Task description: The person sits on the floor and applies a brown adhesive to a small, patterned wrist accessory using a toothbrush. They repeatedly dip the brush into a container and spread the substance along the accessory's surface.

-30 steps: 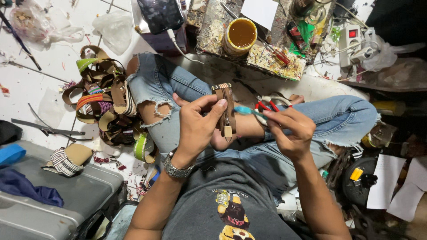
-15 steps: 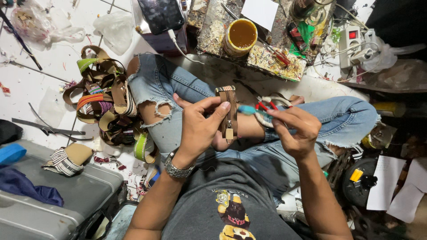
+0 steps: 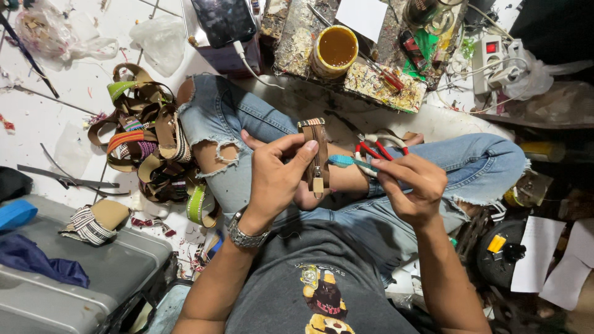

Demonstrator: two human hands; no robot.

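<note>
While my left hand (image 3: 275,179) pinches the brown strap (image 3: 318,156) upright, its long axis vertical, my right hand (image 3: 411,185) grips a toothbrush (image 3: 346,162) pointing leftward, bristles touching it.

A heap of brown and striped straps (image 3: 145,145) is piled on the floor at the left. A yellow-rimmed pot of amber glue (image 3: 335,49) is set on a paint-spattered board (image 3: 377,86) at the far side. A dark phone (image 3: 224,20) is seen far left of it, a white power strip (image 3: 490,59) far right, a grey case (image 3: 74,278) near left.
</note>
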